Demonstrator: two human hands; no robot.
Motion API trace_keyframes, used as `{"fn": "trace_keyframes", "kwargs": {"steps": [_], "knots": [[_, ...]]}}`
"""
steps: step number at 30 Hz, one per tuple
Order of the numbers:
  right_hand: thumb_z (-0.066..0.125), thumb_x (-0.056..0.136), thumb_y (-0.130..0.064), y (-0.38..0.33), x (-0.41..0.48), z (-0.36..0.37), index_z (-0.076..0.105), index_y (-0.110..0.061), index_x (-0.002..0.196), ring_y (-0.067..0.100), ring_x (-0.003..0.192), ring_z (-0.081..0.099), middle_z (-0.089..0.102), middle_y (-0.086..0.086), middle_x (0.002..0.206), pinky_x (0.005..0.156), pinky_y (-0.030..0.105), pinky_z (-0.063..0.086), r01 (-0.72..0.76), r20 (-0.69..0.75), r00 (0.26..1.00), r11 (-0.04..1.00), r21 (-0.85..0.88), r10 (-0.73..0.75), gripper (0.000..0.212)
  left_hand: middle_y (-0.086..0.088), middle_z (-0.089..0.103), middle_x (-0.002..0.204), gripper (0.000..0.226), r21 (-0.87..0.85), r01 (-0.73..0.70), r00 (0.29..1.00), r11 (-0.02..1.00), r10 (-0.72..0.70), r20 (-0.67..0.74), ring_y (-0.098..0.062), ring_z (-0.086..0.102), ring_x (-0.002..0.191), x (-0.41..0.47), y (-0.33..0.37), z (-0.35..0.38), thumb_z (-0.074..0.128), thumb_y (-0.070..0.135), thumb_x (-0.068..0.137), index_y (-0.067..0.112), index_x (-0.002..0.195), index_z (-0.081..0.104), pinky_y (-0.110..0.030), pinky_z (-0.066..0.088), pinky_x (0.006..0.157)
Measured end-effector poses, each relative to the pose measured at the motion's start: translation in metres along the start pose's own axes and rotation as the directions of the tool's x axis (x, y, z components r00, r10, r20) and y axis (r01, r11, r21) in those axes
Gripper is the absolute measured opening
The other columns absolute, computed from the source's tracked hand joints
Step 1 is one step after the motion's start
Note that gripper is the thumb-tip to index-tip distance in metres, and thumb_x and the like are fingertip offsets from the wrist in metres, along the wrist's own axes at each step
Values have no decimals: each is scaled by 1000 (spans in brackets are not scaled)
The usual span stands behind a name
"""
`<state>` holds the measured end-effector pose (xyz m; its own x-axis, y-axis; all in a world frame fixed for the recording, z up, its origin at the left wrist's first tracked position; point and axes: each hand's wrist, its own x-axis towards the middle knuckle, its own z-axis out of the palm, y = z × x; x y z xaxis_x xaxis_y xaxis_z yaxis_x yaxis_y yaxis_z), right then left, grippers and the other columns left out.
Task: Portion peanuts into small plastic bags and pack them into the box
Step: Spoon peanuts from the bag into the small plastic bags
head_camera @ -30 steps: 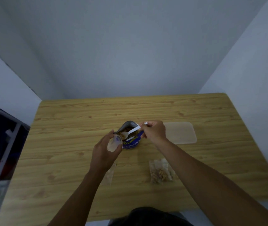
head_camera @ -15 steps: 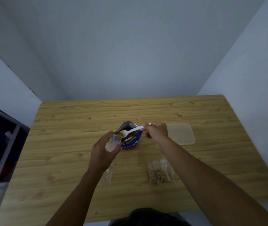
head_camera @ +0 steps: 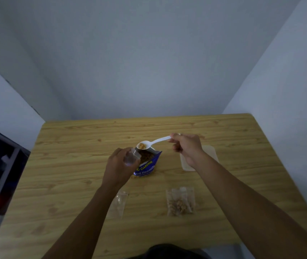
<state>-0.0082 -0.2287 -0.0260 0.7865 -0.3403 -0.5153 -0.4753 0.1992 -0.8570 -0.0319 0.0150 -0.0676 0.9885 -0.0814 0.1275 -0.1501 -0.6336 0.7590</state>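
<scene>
While the right hand [head_camera: 186,148] pinches the white spoon [head_camera: 157,141] in curled fingers, its peanuts [head_camera: 142,146] sit left of them, just above the blue pouch [head_camera: 149,164]. The left hand [head_camera: 118,170], just beside the pouch, grips a small clear bag [head_camera: 131,158] in its fingers.

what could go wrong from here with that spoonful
The spoon in the right hand carries peanuts; they could roll off onto the table before reaching the small bag. The left hand holds that bag right beside the open peanut pouch, so a nudge might tip it.
</scene>
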Motion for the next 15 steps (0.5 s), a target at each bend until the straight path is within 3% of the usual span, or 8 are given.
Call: {"fn": "trace_keyframes", "kwargs": {"steps": [5,9,12,15], "knots": [[75,90,-19,-13,-14,10,78,-11,84,14,43,58,77,4,71,55,30,52,252,113,966,939,-236,-231,10,10,71,88,34,-59,-20,998,998,24,58,-4,65,79,9,14,4,78,29,77,28,111,71,-35,57,72],[75,90,-20,-20,-24,20,80,-14,85,11,46,62,67,-2,53,51,20,45,526,318,847,758,-385,-426,9,13,70,92,37,-91,-17,999,996,22,49,-2,66,82,12,20,7,79,29,79,24,114,70,-32,58,72],[74,89,-18,-26,-24,20,79,-24,86,13,50,65,69,4,58,51,22,47,648,426,755,667,-368,-499,8,11,72,91,36,-112,-2,1000,994,4,13,-2,67,80,11,19,6,78,26,78,23,113,71,-32,59,71],[73,90,-12,-31,-20,17,79,-20,88,14,51,62,69,2,62,50,23,47,676,408,725,688,-265,-555,11,11,71,81,32,-129,28,999,991,-31,-21,-2,65,72,9,17,1,78,24,79,24,111,72,-19,54,65]]}}
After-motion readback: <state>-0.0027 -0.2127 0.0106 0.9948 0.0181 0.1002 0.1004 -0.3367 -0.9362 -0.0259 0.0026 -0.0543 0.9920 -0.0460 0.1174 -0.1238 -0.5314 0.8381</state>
